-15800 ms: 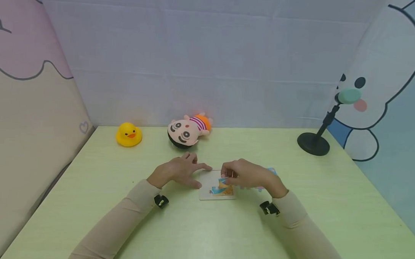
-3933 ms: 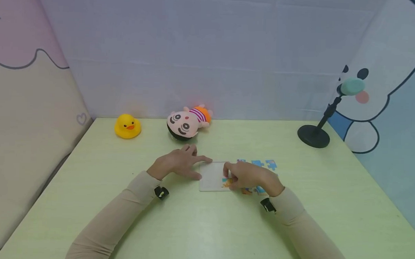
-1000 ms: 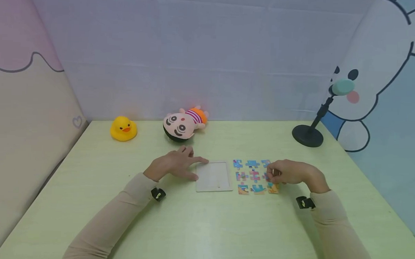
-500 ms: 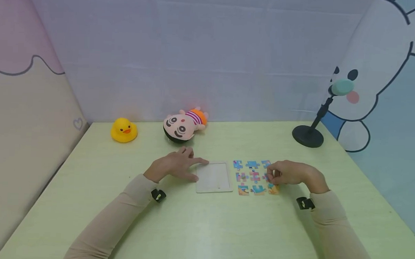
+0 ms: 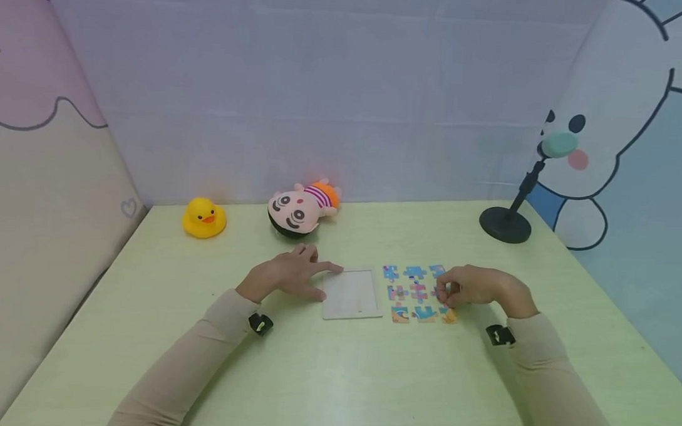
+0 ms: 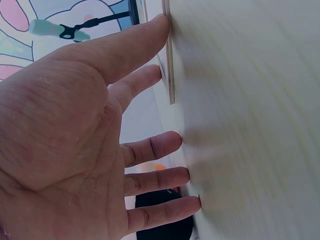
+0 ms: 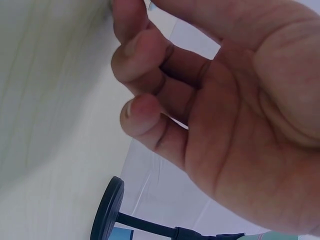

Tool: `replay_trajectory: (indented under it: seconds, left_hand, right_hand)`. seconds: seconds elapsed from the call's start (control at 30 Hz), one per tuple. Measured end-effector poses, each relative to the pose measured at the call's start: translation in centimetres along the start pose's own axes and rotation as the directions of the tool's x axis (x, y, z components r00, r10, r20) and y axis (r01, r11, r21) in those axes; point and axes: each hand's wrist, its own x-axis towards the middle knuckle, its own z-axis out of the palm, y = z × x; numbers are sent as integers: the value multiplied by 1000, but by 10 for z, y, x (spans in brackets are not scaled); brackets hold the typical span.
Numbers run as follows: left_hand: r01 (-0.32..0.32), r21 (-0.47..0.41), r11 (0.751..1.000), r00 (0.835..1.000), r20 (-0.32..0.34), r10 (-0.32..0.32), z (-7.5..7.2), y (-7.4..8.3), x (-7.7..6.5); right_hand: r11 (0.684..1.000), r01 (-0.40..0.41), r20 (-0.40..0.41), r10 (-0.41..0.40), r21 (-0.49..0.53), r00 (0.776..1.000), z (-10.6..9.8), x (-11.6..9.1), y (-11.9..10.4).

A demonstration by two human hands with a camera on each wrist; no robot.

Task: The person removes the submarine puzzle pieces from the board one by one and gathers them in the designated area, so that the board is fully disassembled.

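In the head view a thin white puzzle tray [image 5: 351,293] lies flat on the table, its inside bare. My left hand [image 5: 287,274] rests at its left side, index finger on the far left corner, thumb against the left edge. The left wrist view shows this hand's fingers [image 6: 152,147] spread and fairly straight. Right of the tray, colourful jigsaw pieces [image 5: 418,292] lie apart in three rows. My right hand [image 5: 474,285] is over the right end of the middle row, fingertips pinching a piece [image 5: 435,293] that they partly hide. Its other fingers [image 7: 145,112] are curled.
A yellow rubber duck [image 5: 204,219] and a plush doll [image 5: 296,211] are at the back of the table [image 5: 335,376]. A black stand [image 5: 505,225] with a mint-green head stands at the back right, before a pale curtain [image 5: 345,100].
Pieces earlier inside the tray now lie in rows on the table to its right. My right hand has moved right from the tray, and lately only slightly left. The left hand has stayed.
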Motion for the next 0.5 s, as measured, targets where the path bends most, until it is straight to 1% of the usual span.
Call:
replay_trajectory:
  seconds: [0.1,0.27,0.43,0.5]
  left_hand:
    - [4,5,1000,1000,-1,-4,1,-2,0]
    - [-1,13,1000,1000,7,1,5,-4,2]
    - [-26,28,999,1000,14,25,7,-4,2]
    - [-46,17,999,999,6,46,8,-4,2]
  right_hand:
    - [1000,2,-9,-2,-15,1000,-1,1,0]
    - [999,13,-67,-17,-52,998,-1,0,0]
    - [999,33,-121,-38,-42,992,-1,1,0]
    - [999,39,-136,-44,-37,990,-1,1,1]
